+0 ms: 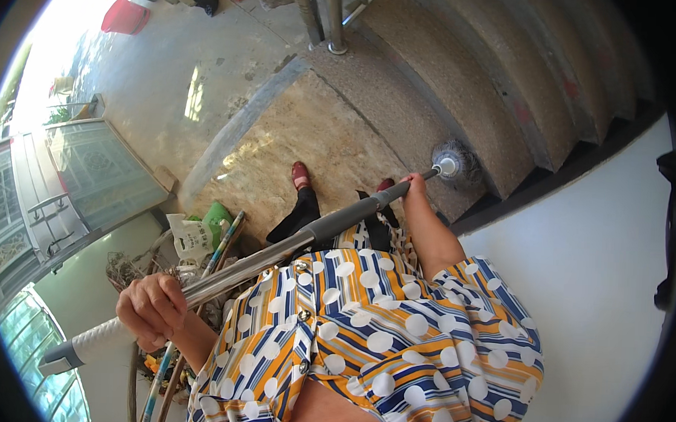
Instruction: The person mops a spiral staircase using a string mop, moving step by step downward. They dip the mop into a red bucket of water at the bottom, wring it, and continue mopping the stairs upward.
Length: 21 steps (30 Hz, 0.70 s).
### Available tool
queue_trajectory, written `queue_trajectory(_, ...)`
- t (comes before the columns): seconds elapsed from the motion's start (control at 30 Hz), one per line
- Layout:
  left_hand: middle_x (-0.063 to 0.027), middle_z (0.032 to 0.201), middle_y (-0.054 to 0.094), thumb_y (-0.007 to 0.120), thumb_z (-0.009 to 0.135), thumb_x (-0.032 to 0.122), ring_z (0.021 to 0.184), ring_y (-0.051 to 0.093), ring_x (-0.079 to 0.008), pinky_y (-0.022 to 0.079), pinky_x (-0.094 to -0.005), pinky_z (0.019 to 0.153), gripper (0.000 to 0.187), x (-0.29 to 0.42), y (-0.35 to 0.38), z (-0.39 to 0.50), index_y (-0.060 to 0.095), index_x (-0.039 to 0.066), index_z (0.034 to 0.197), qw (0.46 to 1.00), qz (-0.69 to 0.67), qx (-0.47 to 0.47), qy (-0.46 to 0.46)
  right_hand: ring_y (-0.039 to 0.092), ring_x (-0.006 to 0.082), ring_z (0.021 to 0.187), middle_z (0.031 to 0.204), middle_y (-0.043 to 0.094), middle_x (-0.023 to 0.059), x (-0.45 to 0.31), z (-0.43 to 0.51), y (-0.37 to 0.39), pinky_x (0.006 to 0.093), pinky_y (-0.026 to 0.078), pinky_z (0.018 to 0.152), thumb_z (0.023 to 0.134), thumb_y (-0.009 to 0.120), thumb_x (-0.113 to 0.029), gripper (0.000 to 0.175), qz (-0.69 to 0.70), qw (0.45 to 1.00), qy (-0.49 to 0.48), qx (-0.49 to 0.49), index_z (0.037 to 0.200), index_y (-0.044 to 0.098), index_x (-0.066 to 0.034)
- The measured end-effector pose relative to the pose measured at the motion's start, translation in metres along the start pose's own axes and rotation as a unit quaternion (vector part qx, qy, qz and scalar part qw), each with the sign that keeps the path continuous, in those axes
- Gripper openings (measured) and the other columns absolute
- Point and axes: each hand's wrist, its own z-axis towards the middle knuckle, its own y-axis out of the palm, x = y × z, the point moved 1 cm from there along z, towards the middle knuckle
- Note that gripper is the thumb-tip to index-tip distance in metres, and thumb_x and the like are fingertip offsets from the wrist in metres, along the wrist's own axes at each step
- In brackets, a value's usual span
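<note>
A spin mop crosses in front of my body, its handle (340, 218) slanting from lower left to upper right. My left hand (151, 311) is wrapped around the pale grip near the handle's top end. Farther down, my right hand (414, 187) grips the thin dark section close to the mop head. The grey-and-white string mop head (465, 164) rests on the lowest stone step (371, 93), beside the riser of the step above. Part of its strings lies behind the white connector.
Stone stairs (452, 63) climb to the upper right, between metal railing posts (336, 24) and a white wall (585, 239). Sticks (223, 243), a white bag (192, 238) and a green bag (218, 217) stand at left. Beyond are a glass-paned door (105, 164) and a red bucket (126, 18).
</note>
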Motion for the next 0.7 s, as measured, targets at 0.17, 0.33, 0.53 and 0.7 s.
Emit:
queue_trajectory(0.17,-0.0007,0.039,0.046,0.056,0.059,-0.002,0.033,0.043,-0.0104,0.037,-0.022,0.041,0.015,0.027,0.037,-0.029,0.047,0.008,0.053,0.986,0.118,0.106,0.054,0.038,0.0164,0.038,0.05,0.037,0.0048,0.024,0.009,0.089,0.0269,0.034,0.035,0.069,0.046,-0.009,0.014,-0.013,1.0,-0.018,-0.004,0.06,0.035,-0.0063)
queue_trajectory(0.33,0.002,0.039,0.046,0.056,0.057,-0.003,0.032,0.042,-0.0073,0.035,-0.0192,0.04,0.02,0.04,0.066,-0.044,0.045,0.011,0.048,0.957,0.2,0.172,0.121,0.041,0.0173,0.038,0.047,0.039,0.0059,0.049,0.019,0.202,0.028,0.034,0.034,0.07,0.047,-0.01,0.016,-0.221,0.974,-0.026,-0.051,0.057,0.039,-0.0053)
queue_trajectory(0.53,0.0048,0.04,0.043,0.06,0.052,-0.004,0.034,0.041,-0.0053,0.031,-0.0174,0.038,0.022,0.04,0.088,-0.033,0.046,0.012,0.048,0.956,0.233,0.018,0.176,0.046,0.0169,0.046,0.052,0.046,0.0064,0.062,-0.013,0.271,0.0281,0.038,0.042,0.074,0.051,-0.014,0.019,-0.26,0.938,0.015,-0.229,0.059,0.046,-0.0041)
queue_trajectory(0.7,0.0058,0.039,0.039,0.062,0.051,-0.001,0.034,0.039,-0.004,0.031,-0.0167,0.038,0.022,0.048,0.07,-0.019,0.046,0.014,0.049,0.964,0.179,0.078,0.179,0.047,0.0171,0.047,0.051,0.045,0.0056,0.048,-0.015,0.265,0.029,0.04,0.043,0.073,0.052,-0.012,0.017,-0.25,0.947,0.034,-0.198,0.059,0.047,-0.0045)
